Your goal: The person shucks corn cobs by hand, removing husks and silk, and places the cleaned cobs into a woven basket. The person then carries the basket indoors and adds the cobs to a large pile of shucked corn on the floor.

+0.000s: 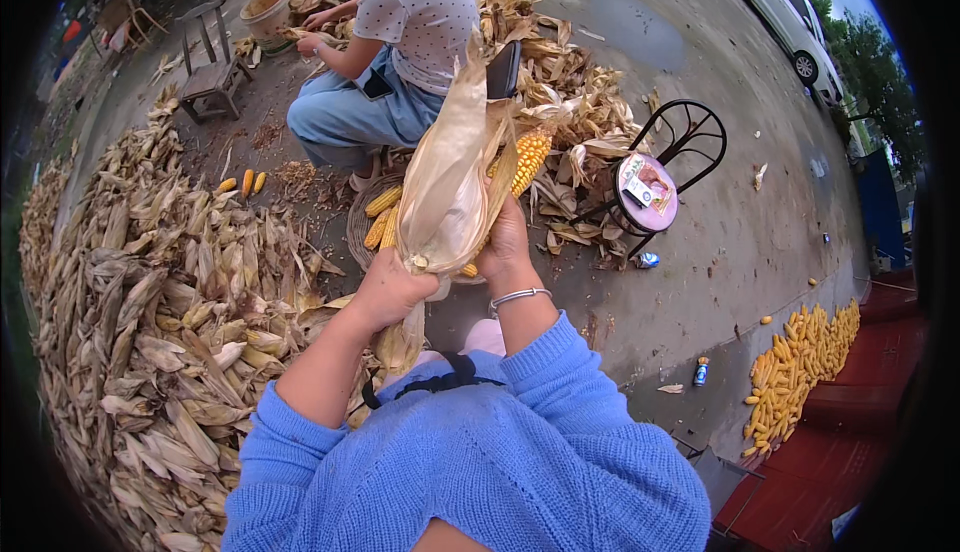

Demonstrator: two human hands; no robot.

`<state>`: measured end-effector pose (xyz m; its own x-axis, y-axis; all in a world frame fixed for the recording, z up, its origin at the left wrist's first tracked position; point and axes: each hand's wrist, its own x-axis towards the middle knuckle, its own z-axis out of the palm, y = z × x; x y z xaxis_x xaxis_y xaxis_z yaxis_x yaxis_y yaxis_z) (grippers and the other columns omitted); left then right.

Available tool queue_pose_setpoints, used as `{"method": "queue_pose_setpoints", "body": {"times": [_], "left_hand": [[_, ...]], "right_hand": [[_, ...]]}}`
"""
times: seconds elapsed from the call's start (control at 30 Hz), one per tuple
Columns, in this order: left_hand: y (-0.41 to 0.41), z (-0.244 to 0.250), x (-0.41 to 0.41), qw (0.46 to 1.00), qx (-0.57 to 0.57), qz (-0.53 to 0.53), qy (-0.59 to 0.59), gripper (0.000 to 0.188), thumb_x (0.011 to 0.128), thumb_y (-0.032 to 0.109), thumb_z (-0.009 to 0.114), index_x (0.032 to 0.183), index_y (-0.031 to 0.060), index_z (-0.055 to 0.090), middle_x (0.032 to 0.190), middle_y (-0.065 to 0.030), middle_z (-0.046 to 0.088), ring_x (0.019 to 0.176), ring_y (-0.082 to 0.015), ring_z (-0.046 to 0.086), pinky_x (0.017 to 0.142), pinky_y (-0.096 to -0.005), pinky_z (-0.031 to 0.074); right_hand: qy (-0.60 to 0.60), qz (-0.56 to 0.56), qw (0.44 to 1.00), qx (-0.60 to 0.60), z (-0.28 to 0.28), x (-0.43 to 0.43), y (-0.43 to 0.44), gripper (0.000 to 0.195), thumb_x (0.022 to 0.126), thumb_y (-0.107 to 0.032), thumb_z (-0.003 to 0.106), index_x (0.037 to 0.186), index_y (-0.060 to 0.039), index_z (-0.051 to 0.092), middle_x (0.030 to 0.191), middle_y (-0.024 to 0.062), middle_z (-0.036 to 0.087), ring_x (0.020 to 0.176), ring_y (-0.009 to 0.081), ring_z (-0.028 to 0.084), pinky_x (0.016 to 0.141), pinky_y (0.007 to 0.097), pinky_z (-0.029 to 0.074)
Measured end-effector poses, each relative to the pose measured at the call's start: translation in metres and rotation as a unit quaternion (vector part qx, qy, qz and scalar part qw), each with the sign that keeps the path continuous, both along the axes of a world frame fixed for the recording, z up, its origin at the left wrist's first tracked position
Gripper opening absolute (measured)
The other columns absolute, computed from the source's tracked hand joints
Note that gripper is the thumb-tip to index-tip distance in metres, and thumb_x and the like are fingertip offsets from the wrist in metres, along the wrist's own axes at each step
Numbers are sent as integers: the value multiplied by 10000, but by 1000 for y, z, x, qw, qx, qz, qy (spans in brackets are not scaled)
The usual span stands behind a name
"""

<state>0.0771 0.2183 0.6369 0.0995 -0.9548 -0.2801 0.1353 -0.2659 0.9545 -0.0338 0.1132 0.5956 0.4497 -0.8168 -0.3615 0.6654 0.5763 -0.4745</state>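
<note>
Both hands meet in front of my body at one corn cob. My left hand is closed around the base of the dry, pale corn husk, whose leaves stand up and spread. My right hand grips the yellow corn cob beside the peeled-back husk; its kernels show at the upper end, and its lower part is hidden by leaves and fingers. Beneath them a round woven basket holds several bare cobs. A bracelet is on my right wrist.
A large heap of unhusked corn lies at left, loose husks ahead. A co-worker sits close in front, near a bucket and wooden chair. A round-seated metal chair stands right; husked cobs lie far right.
</note>
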Motion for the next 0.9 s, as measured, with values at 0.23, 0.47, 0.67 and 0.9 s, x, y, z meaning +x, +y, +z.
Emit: {"method": "queue_pose_setpoints", "body": {"times": [0.23, 0.47, 0.67, 0.9], "left_hand": [[-5, -31, -15, 981, 111, -33, -156, 308, 592, 88, 579, 877, -29, 586, 736, -60, 598, 680, -104, 535, 637, -247, 427], [-98, -80, -60, 904, 333, -217, -158, 165, 612, 101, 588, 734, -10, 590, 672, -56, 580, 655, -113, 540, 602, -242, 431], [-256, -86, -149, 864, 276, -347, -238, 397, 641, 219, 665, 962, 3, 579, 851, -85, 606, 778, -159, 559, 731, -260, 425], [-513, 27, -198, 774, -101, 53, -623, 778, 704, 365, 657, 1260, -15, 268, 1174, -250, 404, 988, -314, 505, 801, -374, 442]], "right_hand": [[64, -117, 990, 53, -22, -145, -103, 274, 729, -237, 607, 842, -39, 455, 624, 80, 520, 512, 196, 556, 471, 310, 502], [158, 10, 984, 87, -57, -296, -122, 233, 752, -196, 591, 865, -35, 465, 652, 84, 542, 529, 197, 568, 449, 310, 494], [178, 3, 973, 148, -69, -374, -78, 281, 725, -107, 608, 941, -42, 441, 704, 83, 543, 557, 201, 575, 465, 295, 495], [186, -1, 975, 125, -66, -397, -78, 395, 690, -89, 626, 1013, -42, 402, 764, 88, 531, 599, 205, 570, 504, 318, 499]]}}
